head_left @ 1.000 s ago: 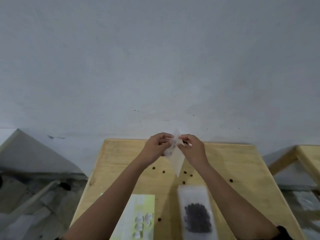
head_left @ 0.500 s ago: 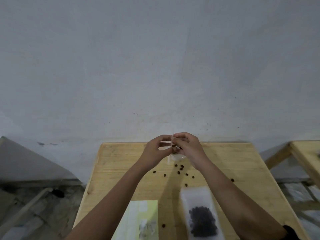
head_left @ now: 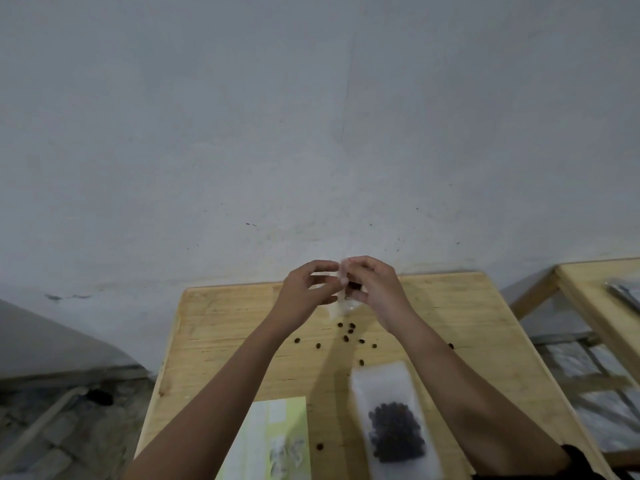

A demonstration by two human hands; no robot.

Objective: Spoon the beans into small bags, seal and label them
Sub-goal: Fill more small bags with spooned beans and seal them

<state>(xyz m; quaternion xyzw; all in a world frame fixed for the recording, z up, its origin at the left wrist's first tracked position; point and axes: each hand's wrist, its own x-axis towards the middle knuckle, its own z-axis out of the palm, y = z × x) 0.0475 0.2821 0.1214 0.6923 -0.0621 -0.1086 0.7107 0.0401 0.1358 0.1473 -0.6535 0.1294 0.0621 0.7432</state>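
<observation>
Both hands meet above the far middle of the wooden table [head_left: 221, 327]. My left hand [head_left: 308, 289] and my right hand [head_left: 370, 282] pinch the top of a small clear bag [head_left: 341, 304] that holds a few dark beans; its lower part hangs between my fingers. Several loose dark beans [head_left: 348, 332] lie scattered on the wood just below the hands. A larger clear pouch of dark beans [head_left: 396, 431] lies flat near the front edge, under my right forearm.
A yellow-green sheet with small white labels [head_left: 277, 441] lies at the front left of the table. A grey wall rises right behind the table. A second wooden table [head_left: 595, 292] stands to the right, with a gap between.
The small bag, earlier hanging long below my fingers, is now gathered up close between both hands. More loose beans lie on the table beneath. The camera view tilted slightly.
</observation>
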